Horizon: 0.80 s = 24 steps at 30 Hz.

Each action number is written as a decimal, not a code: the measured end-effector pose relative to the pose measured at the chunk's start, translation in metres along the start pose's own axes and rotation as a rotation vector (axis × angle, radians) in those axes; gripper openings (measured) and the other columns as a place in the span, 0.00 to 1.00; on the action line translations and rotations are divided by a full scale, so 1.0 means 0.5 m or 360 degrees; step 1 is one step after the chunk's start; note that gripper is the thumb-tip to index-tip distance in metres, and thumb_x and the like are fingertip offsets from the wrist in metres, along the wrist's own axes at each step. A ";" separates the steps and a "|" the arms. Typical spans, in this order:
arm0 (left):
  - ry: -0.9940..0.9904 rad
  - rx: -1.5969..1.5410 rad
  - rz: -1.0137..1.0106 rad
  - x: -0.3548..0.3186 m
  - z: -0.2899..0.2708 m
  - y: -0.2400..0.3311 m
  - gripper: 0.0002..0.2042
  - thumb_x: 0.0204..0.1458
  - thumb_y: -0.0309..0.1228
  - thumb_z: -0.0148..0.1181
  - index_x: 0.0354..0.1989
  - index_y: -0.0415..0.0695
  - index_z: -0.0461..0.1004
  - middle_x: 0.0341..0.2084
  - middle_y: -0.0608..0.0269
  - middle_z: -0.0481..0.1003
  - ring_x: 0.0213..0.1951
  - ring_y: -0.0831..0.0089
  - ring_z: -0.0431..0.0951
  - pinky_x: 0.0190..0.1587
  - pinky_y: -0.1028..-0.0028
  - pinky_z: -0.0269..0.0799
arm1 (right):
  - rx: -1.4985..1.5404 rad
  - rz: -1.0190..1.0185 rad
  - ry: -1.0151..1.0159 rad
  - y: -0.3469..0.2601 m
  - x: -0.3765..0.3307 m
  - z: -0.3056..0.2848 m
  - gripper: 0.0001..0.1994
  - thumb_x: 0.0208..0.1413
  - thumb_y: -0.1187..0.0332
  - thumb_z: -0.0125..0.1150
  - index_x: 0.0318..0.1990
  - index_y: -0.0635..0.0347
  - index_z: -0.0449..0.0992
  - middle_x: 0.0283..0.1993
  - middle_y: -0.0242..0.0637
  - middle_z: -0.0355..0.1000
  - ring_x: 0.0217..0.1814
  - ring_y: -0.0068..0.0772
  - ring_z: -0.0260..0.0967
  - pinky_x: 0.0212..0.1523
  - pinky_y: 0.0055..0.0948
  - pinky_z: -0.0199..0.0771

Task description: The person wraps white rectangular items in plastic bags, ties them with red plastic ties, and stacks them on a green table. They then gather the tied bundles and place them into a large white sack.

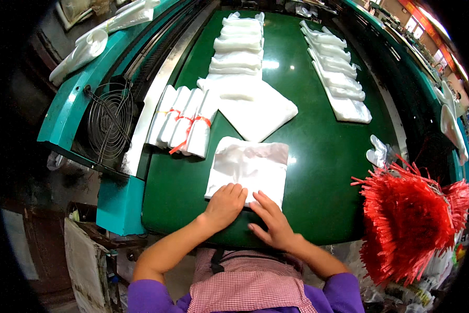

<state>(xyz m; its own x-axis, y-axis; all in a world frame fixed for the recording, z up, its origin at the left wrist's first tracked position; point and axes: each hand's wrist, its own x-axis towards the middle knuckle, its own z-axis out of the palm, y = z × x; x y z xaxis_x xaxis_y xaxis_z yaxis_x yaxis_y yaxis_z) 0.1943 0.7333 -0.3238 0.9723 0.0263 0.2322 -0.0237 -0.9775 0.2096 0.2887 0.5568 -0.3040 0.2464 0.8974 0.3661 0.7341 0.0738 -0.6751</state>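
A flat, squarish stack of clear plastic bags (250,161) lies near the front edge of the green table. My left hand (226,206) is closed at its near edge, the fingers curled over the plastic and the thumb hidden. Just to the right, my right hand (272,221) is open, its fingers apart and the fingertips touching the same near edge. Beyond this stack, another bag stack (260,112) lies turned cornerwise on the table. At the left are several rolled bag bundles (185,122), with red ties around some of them.
Overlapping bag stacks run up the middle (238,44) and right (336,73) of the green table (292,68). A big bunch of red plastic strips (409,221) hangs at the right front corner. Teal machine frames border both sides, with a round wire guard (109,117) at left.
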 end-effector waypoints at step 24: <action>-0.0368 -0.0085 0.0640 0.076 -0.118 -0.005 0.08 0.40 0.29 0.59 0.30 0.46 0.76 0.54 0.56 0.66 0.57 0.54 0.63 0.60 0.51 0.52 | -0.0579 -0.0509 -0.1165 0.112 0.020 -0.095 0.25 0.53 0.72 0.46 0.61 0.62 0.59 0.68 0.50 0.48 0.71 0.44 0.45 0.69 0.43 0.44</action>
<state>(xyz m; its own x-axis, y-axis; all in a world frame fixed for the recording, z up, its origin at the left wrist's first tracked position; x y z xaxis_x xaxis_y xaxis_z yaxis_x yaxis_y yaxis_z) 0.2177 0.7493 -0.2594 0.9096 -0.4058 0.0886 -0.4154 -0.8882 0.1962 0.3625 0.5491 -0.3078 -0.3822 0.9202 -0.0845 0.8854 0.3385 -0.3187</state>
